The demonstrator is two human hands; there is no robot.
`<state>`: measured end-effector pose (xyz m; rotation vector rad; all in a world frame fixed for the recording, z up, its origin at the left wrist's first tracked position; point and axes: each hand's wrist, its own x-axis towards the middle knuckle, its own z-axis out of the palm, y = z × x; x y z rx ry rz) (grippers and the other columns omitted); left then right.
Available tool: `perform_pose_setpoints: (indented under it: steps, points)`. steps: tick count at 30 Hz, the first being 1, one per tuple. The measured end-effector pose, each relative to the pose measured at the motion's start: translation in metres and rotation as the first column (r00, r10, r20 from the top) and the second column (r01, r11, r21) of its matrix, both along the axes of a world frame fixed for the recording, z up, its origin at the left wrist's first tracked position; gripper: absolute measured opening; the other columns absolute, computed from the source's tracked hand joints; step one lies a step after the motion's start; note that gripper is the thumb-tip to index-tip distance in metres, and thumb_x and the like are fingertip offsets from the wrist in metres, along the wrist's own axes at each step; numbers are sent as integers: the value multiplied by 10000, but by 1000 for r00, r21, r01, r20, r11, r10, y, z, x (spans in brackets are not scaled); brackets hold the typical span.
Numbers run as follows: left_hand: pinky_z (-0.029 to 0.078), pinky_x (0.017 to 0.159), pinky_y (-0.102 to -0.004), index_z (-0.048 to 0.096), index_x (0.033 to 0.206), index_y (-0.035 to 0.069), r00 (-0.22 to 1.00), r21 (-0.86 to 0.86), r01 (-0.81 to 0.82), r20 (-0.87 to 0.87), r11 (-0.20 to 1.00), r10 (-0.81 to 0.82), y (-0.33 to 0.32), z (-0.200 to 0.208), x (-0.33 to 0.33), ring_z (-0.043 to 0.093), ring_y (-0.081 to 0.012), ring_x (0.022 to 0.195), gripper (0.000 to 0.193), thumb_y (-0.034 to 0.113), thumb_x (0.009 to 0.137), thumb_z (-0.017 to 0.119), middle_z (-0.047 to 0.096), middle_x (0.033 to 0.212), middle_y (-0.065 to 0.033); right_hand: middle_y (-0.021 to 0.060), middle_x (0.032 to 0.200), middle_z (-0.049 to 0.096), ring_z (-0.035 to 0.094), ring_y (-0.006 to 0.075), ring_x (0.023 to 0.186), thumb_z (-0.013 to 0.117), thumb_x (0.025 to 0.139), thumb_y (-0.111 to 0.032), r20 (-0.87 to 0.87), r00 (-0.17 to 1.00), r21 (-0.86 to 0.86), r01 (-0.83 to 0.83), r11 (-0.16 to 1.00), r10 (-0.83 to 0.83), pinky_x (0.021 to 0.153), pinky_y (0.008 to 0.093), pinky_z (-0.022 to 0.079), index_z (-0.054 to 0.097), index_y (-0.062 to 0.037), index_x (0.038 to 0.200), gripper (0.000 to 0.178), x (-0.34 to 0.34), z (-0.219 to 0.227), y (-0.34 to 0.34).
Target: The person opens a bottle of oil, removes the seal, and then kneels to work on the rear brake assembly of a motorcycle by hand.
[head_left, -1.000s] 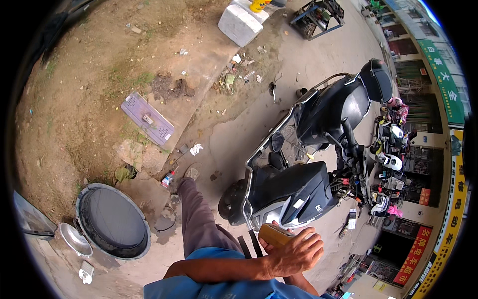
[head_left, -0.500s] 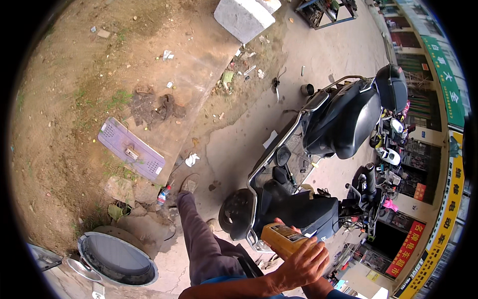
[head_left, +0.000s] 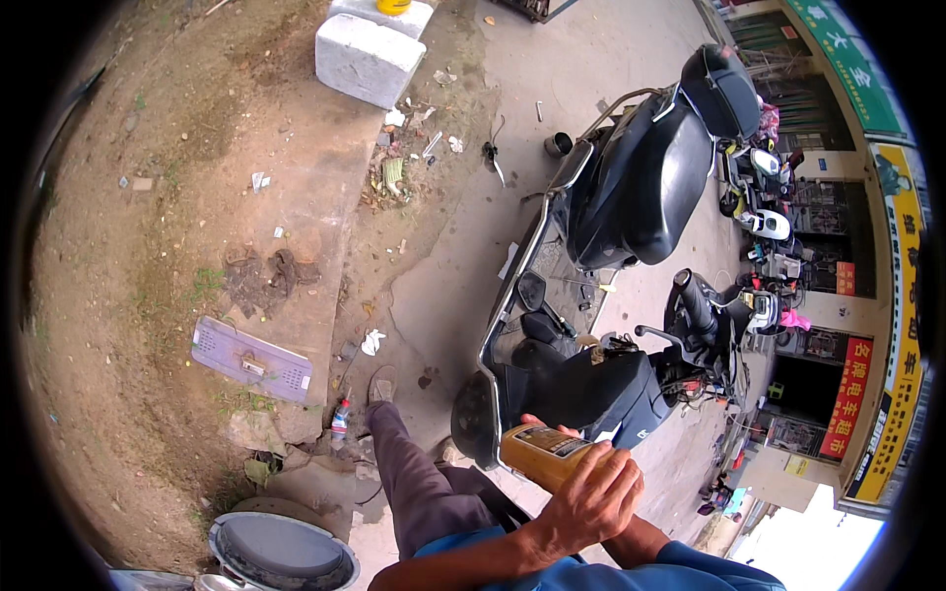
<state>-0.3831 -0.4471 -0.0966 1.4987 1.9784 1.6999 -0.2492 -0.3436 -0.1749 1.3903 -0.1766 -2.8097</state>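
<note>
A yellow-brown bottle (head_left: 532, 455) with a dark label is held in front of my body, tilted, at the lower middle. My left hand (head_left: 589, 500) closes over its near end, fingers bent together; whether a cap lies beneath them is hidden. Behind the bottle, my right hand (head_left: 567, 430) grips it from the far side. Only some fingertips and the wrist of that hand show. Just beyond the bottle stands a large black scooter (head_left: 611, 389) with a metal guard rail.
White stone blocks (head_left: 367, 61) carry a yellow container (head_left: 393, 6) at the top. A purple plastic panel (head_left: 281, 369) lies on dirt at left, and a small drink bottle (head_left: 340, 420) sits near my foot. A grey basin (head_left: 281, 552) stands lower left. Parked scooters (head_left: 764, 225) line the shopfronts.
My view has turned, so the ground and scooter sit further left, and the yellow container on the blocks has come into sight. Both hands keep their hold on the bottle.
</note>
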Motion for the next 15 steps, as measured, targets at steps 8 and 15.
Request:
perform_pose_setpoints:
  steps: [8,15]
  points:
    - [506,1007,-487,675,982,28,973,37,229,-47,973,-227,31,56,48,664,-247,1046,288,172,766,801,666,1000,-100,148,1397,576,613,322,1255,605,1016,-312,-159,920,110,378,919,-359,1074,466,528,465,-111,1503,546,106,39,-35]
    - [490,992,-475,684,991,33,881,61,455,-178,888,-439,48,90,150,675,-242,1009,323,201,754,826,680,999,-87,117,1366,591,618,284,1244,545,1047,-301,-342,694,55,688,724,-634,1091,436,512,470,-97,1497,499,209,29,-52]
